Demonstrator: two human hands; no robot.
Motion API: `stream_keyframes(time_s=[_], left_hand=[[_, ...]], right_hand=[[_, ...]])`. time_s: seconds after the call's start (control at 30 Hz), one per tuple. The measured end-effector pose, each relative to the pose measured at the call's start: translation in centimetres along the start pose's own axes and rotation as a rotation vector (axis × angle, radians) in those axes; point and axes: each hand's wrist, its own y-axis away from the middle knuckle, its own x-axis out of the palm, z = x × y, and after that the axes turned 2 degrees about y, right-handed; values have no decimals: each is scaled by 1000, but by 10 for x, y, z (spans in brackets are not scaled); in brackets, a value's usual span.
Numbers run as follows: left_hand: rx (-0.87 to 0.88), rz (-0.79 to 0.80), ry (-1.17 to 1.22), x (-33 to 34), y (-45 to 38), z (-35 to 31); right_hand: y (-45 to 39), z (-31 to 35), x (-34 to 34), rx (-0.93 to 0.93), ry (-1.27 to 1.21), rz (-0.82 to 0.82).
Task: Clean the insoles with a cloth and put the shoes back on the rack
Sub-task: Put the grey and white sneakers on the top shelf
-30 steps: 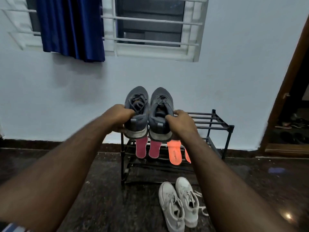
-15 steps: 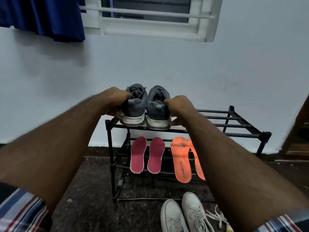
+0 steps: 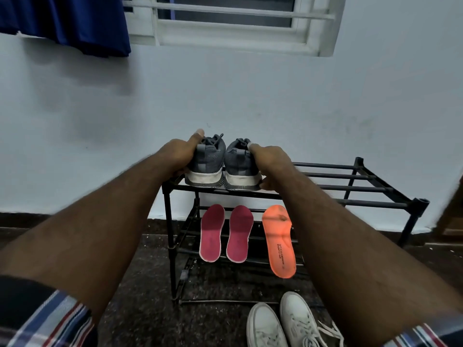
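Note:
Two grey shoes stand heels toward me on the left end of the black rack's [image 3: 350, 188] top shelf. My left hand [image 3: 178, 154] holds the left grey shoe [image 3: 207, 160] by its outer side, thumb lifted above the heel. My right hand [image 3: 270, 162] holds the right grey shoe [image 3: 238, 167], with a finger on the heel collar and the thumb at the sole. Below, two pink insoles [image 3: 211, 234] and an orange insole [image 3: 279, 242] lean on the lower shelves. No cloth is in view.
A pair of white sneakers [image 3: 280, 324] lies on the dark floor in front of the rack. The right part of the top shelf is bare bars. A white wall with a window [image 3: 233, 23] and blue curtain [image 3: 65, 21] rises behind. A wooden door frame [image 3: 451, 209] stands at right.
Both hands lowered the grey shoes from the air onto the top shelf, where they now rest flat. My left thumb has lifted off the heel. The camera has moved closer and tilted down.

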Motion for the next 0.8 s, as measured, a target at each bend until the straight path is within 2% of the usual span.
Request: stream_keyframes(time_s=[0.1, 0.2, 0.33, 0.4, 0.5, 0.57, 0.63, 0.73, 0.8], left_hand=[[52, -28, -75, 4, 2, 4], [104, -140, -152, 5, 13, 8], [131, -329, -65, 15, 57, 3], [156, -421, 16, 25, 86, 10], [189, -452, 111, 62, 139, 33], [155, -329, 96, 99, 181, 59], [76, -77, 32, 142, 225, 94], [-87, 294, -159, 200, 282, 147], [-165, 434, -240, 221, 307, 169]], right_hand=[[-1, -4, 2, -13, 51, 14], [5, -5, -1, -26, 29, 28], [26, -9, -15, -54, -28, 56], [40, -20, -21, -110, -24, 16], [72, -56, -31, -183, 51, -172], [98, -94, -36, -200, 85, -251], [124, -147, -39, -127, 139, -220], [168, -243, -46, 83, 377, -44], [196, -297, -43, 145, 579, 144]])
